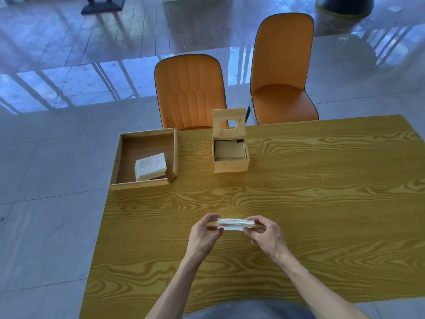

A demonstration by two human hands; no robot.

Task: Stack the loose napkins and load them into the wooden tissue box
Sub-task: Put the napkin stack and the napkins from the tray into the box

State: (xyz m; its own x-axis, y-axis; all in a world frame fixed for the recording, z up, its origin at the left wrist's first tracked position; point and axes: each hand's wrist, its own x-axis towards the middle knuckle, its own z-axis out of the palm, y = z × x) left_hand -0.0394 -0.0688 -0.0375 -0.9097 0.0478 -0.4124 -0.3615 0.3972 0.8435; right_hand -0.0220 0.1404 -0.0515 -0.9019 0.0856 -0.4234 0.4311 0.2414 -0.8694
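Two hands — left hand (204,231), right hand (264,233) — each grip pinching one napkin stack (235,224); one tissue box (230,155) open.

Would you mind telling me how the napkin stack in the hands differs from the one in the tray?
The held stack is gripped at both ends between the left hand and right hand near the table's front; the tray stack lies untouched in the tray. The held stack shows edge-on, the tray stack its top. Both are white.
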